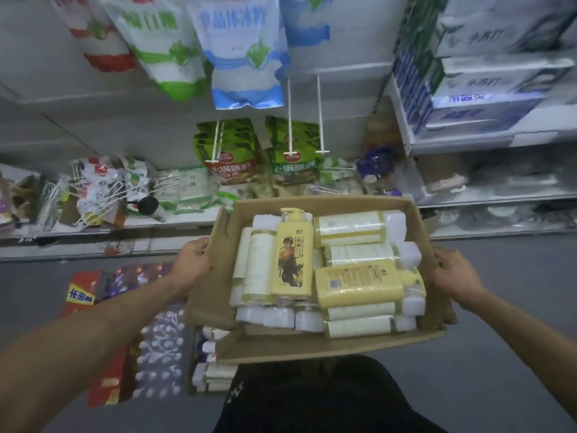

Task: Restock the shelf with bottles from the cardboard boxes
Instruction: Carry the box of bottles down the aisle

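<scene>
Both arms are out, holding the cardboard box (pixel 215 295) up in front of the shelf (pixel 93 228). The left grip (pixel 195 257) curls round the box's left wall, and the right grip (pixel 452 273) clamps its right rim. Inside, bottles (pixel 352 228) lie packed on their sides, with a yellow pump bottle (pixel 292 260) on top. Bagged goods (pixel 243 51) hang above. A second box (pixel 215 375) of bottles sits on the floor (pixel 499 339) below.

Your left hand (pixel 193 260) and right hand (pixel 452 276) are bare. The left forearm (pixel 93 332) and right forearm (pixel 524 326) behind them are uncovered right back to the frame edges. Below and between your hands, nearer to you, you wear a black garment (pixel 312 401) of plain dark fabric. On its side nearer your left hand is a small white marking (pixel 234 393), too blurred to read.
</scene>
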